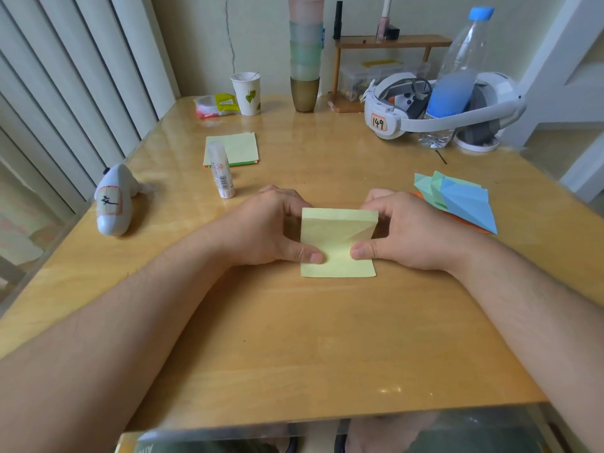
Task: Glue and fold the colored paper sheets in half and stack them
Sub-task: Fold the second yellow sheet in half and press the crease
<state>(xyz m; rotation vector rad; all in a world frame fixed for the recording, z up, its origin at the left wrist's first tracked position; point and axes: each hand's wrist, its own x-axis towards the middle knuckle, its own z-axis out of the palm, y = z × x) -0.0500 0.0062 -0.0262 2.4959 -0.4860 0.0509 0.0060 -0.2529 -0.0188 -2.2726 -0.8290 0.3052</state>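
A pale yellow paper sheet [338, 243] lies mid-table, its far part lifted and bent over toward me. My left hand [271, 227] pinches its left edge, thumb on top and fingers curled behind. My right hand [411, 230] pinches the right edge the same way. A white glue stick [221, 170] stands upright to the left. Behind it sits a pile of flat sheets [238, 148], yellow on top with green and orange edges showing. To the right lies a stack of folded papers [457, 201], blue and green over orange.
A white shark-shaped toy [114, 201] lies near the table's left edge. At the back stand a paper cup [247, 93], stacked tumblers [305, 53], a white headset [438, 106], a water bottle [457, 76] and a small wooden shelf [389, 44]. The wooden table [310, 348] spreads toward me.
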